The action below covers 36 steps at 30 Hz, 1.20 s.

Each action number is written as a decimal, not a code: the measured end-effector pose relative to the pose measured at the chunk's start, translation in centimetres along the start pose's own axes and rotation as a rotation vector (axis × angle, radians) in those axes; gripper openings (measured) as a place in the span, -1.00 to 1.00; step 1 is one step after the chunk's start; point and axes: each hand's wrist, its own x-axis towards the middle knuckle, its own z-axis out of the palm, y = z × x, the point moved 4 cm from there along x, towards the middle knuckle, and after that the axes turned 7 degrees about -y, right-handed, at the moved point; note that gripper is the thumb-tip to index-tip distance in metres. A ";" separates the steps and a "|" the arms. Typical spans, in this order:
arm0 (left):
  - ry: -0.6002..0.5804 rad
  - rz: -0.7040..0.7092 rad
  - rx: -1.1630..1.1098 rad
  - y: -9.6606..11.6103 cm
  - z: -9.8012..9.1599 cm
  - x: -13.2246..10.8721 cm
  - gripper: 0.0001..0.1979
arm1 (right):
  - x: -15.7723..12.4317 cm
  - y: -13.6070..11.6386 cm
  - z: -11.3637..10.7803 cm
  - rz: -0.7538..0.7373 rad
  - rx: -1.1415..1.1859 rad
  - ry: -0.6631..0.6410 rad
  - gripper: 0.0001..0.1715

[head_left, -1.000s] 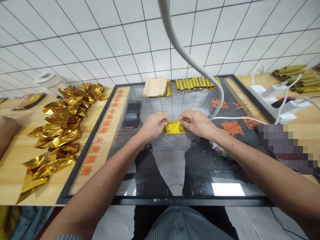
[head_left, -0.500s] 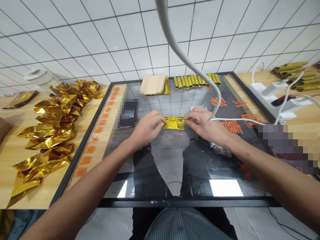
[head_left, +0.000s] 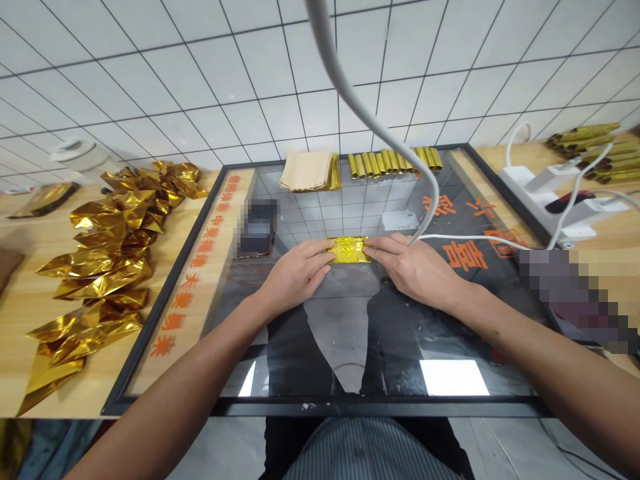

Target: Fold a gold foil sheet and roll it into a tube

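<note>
A small rectangle of gold foil paper (head_left: 349,250) lies on the dark glass tabletop in front of me, its surface creased and shiny. My left hand (head_left: 300,267) rests over its left end with fingers stretched out, the tips on the foil and the thumb just below. Over the right end, my right hand (head_left: 407,263) lies with fingers extended and fairly flat, fingertips touching the edge. Each hand hides a little of the foil's ends. Behind them stand a stack of foil-backed paper sheets (head_left: 306,171) and a row of rolled gold tubes (head_left: 385,164).
Folded gold foil pieces (head_left: 110,267) cover the wood at left, near a phone (head_left: 260,230). A white cable (head_left: 370,117) hangs down in front of me and runs to a power strip (head_left: 535,193) at right. More gold rolls (head_left: 585,150) lie behind it.
Both hands have gone from pinching the foil paper's ends to lying flatter, with fingers extended on them. The foil now lies flatter on the glass.
</note>
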 end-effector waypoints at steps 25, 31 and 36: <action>0.069 -0.179 -0.036 -0.9 0.7 1.9 -0.76 | 1.9 -0.3 0.1 0.117 0.141 0.057 -0.56; 0.041 -0.189 -0.044 -1.0 0.9 2.0 -0.76 | 2.1 -0.6 -0.2 0.155 0.165 0.065 -0.58; 0.016 -0.198 -0.048 -0.7 0.7 1.8 -0.75 | 1.9 -0.3 -0.2 0.175 0.184 0.061 -0.59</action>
